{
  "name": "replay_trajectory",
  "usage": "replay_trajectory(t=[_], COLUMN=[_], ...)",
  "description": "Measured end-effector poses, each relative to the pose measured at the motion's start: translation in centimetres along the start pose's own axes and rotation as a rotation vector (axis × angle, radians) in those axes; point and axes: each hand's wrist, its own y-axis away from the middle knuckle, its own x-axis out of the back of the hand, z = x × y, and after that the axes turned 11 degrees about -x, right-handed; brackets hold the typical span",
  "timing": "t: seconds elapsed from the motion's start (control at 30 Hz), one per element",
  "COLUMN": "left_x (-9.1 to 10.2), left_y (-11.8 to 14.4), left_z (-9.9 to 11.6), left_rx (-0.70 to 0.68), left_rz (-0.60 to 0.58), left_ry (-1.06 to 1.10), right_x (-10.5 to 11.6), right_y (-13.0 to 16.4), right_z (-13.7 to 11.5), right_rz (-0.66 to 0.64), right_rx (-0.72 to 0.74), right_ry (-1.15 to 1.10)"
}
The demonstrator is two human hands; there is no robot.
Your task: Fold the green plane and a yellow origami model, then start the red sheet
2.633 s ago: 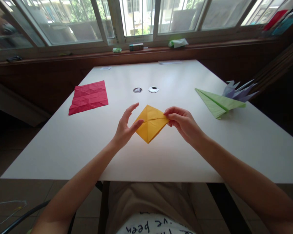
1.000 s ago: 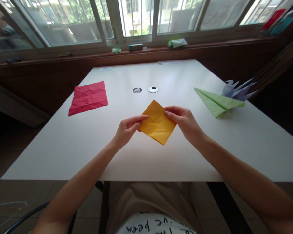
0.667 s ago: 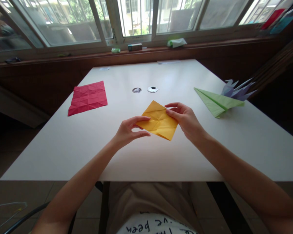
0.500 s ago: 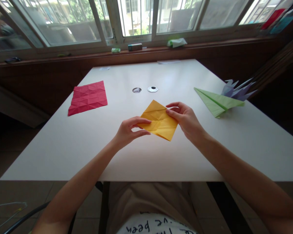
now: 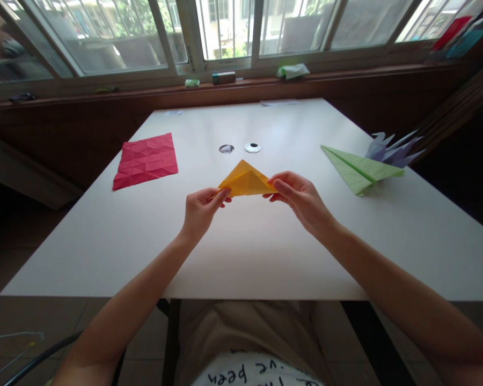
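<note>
A piece of yellow origami paper (image 5: pixel 245 179), shaped as a triangle with its point away from me, is held up over the middle of the white table (image 5: pixel 241 252). My left hand (image 5: pixel 203 208) pinches its left corner, thumb on top. At the right corner my right hand (image 5: pixel 295 193) grips it between thumb and fingers. Some fingertips of both hands are hidden behind the paper. A creased red paper sheet (image 5: pixel 146 161) lies flat to the left. On the right is a folded green paper (image 5: pixel 356 166) like a paper plane.
Purple folded paper (image 5: pixel 394 149) with pointed tips sits behind the green one at the table's right edge. Two round fittings, one silver (image 5: pixel 252 147), are set in the tabletop. A small box (image 5: pixel 224 78) and a green-white packet (image 5: pixel 293 71) rest on the windowsill.
The yellow paper has gone from a tilted square to a triangle. My left hand has shifted its hold to the left corner, and my right hand has moved slightly to the right corner.
</note>
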Motion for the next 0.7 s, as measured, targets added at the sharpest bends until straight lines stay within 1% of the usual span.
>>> replay_trajectory(t=[0.1, 0.17, 0.3, 0.43, 0.57, 0.7], left_x=[-0.04, -0.06, -0.11, -0.2, -0.24, -0.13], left_y=[-0.17, -0.22, -0.19, -0.13, -0.13, -0.14], left_z=[-0.02, -0.07, -0.07, 0.01, -0.04, -0.05], left_rx=[0.051, 0.078, 0.095, 0.101, 0.08, 0.064], left_rz=[0.032, 0.033, 0.005, -0.004, -0.012, -0.05], left_ry=[0.065, 0.098, 0.167, 0.222, 0.208, 0.201], right_x=[-0.03, -0.03, 0.01, 0.04, 0.05, 0.1], right_y=[0.06, 0.04, -0.09, -0.18, -0.21, -0.3], right_z=[0.18, 0.4, 0.57, 0.46, 0.52, 0.56], right_rz=[-0.019, -0.007, 0.09, 0.149, 0.156, 0.159], right_rx=[0.027, 0.052, 0.089, 0.076, 0.044, 0.046], right_ry=[0.029, 0.06, 0.122, 0.069, 0.01, -0.011])
